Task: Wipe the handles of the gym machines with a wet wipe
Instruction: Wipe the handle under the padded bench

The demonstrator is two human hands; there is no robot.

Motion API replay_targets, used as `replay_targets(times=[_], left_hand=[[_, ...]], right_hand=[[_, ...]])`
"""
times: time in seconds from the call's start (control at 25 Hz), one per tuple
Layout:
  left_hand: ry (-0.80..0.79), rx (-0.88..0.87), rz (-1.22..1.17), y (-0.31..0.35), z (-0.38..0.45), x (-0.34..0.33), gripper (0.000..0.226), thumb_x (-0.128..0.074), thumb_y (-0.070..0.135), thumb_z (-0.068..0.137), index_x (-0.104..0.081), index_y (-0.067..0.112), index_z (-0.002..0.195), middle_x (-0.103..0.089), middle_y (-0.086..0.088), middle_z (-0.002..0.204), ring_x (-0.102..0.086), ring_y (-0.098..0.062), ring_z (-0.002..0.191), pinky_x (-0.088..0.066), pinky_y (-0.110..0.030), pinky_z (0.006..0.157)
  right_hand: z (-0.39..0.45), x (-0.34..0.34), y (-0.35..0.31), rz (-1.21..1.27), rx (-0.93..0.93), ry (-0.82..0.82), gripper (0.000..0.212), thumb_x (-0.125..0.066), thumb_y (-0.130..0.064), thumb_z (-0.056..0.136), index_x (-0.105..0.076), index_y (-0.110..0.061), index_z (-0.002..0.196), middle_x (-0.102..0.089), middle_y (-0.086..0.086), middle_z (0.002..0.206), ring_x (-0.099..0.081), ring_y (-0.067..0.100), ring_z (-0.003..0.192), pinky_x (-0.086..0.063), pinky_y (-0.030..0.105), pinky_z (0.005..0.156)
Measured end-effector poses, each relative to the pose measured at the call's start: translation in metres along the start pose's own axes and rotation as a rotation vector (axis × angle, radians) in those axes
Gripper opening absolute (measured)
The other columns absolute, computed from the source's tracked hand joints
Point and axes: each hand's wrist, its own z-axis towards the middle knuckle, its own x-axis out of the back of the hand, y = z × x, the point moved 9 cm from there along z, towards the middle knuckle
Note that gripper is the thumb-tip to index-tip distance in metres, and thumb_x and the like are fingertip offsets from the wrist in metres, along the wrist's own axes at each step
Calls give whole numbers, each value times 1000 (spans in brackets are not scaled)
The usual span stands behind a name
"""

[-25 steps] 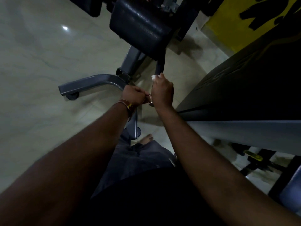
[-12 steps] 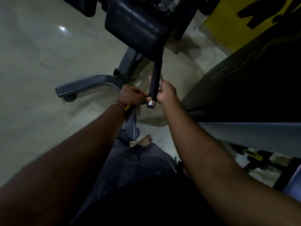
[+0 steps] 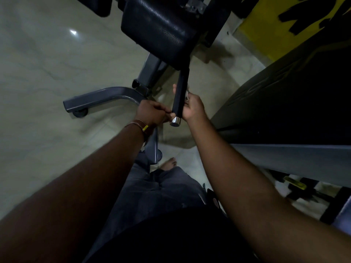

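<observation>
Nearest, at the bottom of the frame, are the person's dark shirt and grey trousers (image 3: 157,188), with a bare foot (image 3: 169,164) on the pale floor (image 3: 38,73) just above them. No container shows anywhere in view.

Both forearms reach up to the frame's centre. The left hand (image 3: 152,112), a bracelet (image 3: 141,126) at its wrist, has its grip curled, the fingertips pinching at the handle's (image 3: 180,95) lower end just above the chrome cap (image 3: 175,122). The right hand (image 3: 192,109) lies behind and right of the handle, its fingers wrapped round the black bar from the far side; one fingertip shows on the bar's left edge higher up. A small pale bit of the wipe (image 3: 187,95) peeps out between that hand and the bar, so the wipe sits pressed against the handle's right side.

Farther up, the handle runs to a black pad (image 3: 161,29) at the top centre. A grey frame leg (image 3: 100,99) lies on the floor at centre left. A dark panel (image 3: 294,101) fills the right side, with a yellow wall (image 3: 266,31) at upper right.

Against half a second ago, both hands keep the same places on the handle and little has shifted. A second ago the right hand covered the bar from the front with the wipe showing at its top; now the bar lies bare in front of that hand.
</observation>
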Motion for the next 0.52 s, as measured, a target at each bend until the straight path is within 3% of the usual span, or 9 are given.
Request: replay_targets(times=[0.12, 0.24, 0.32, 0.4, 0.52], left_hand=[[10, -15, 26, -2, 1, 1, 18, -81, -8, 68, -73, -4, 84, -72, -13, 77, -69, -18, 70, -57, -21, 63], [18, -17, 49, -2, 4, 3, 16, -82, -4, 67, -75, 2, 80, -74, -13, 81, -71, -21, 77, -59, -28, 73], [-9, -1, 21, -1, 4, 2, 16, -81, -6, 69, -74, -1, 82, -73, -15, 82, -69, -19, 73, -59, -24, 69], [-30, 13, 4, 0, 3, 0, 15, -80, -7, 70, -73, -2, 82, -72, -16, 79, -68, -18, 71, -59, -26, 70], [-32, 19, -1, 1, 0, 1, 13, -80, -7, 71, -73, 1, 79, -71, -13, 76, -68, -15, 68, -57, -22, 64]], right_hand=[[0, 5, -30, -338, 211, 219, 16, -61, -11, 94, -64, 3, 89, -69, 20, 100, -69, 32, 96, -57, 39, 82], [-4, -22, -69, -872, 551, 407, 21, -58, -9, 92, -70, 4, 103, -71, 20, 103, -68, 33, 99, -57, 36, 80], [-23, -48, -68, -1258, 805, 414, 23, -56, -8, 93, -72, 0, 106, -71, 19, 105, -68, 31, 99, -56, 34, 78], [-30, -66, -48, -1636, 1069, 291, 24, -51, -6, 94, -70, -2, 108, -68, 15, 113, -66, 29, 99, -54, 34, 81], [-24, -78, -50, -1849, 1139, 260, 25, -46, -5, 94, -68, -2, 108, -67, 15, 111, -65, 31, 100, -50, 34, 78]])
